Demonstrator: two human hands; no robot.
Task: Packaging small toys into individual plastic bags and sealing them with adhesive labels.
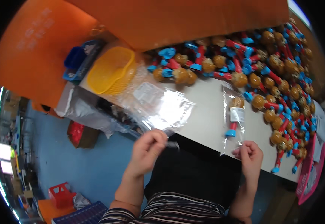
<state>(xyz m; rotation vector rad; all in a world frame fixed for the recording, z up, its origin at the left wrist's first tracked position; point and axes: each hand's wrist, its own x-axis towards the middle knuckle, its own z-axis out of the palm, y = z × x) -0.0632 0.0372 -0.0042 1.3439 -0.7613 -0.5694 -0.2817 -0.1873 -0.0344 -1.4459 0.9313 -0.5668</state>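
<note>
A person's left hand (148,147) pinches the near edge of overlapping clear plastic bags (142,112). The right hand (250,154) has fingers closed at the near corner of a filled bag (226,112), over the white table (204,102), holding a brown-balled, red-and-blue piece (234,126). A light edge pinch should, I judge, avoid creasing. I count one bagged piece and one yellow basket (110,71), far left; loose pieces (274,80), far and right, and left-side bags overlap uncountably.

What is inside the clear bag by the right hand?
The bag holds one toy, brown, red and blue; a white label covers part of its middle, which cannot be seen.
</note>
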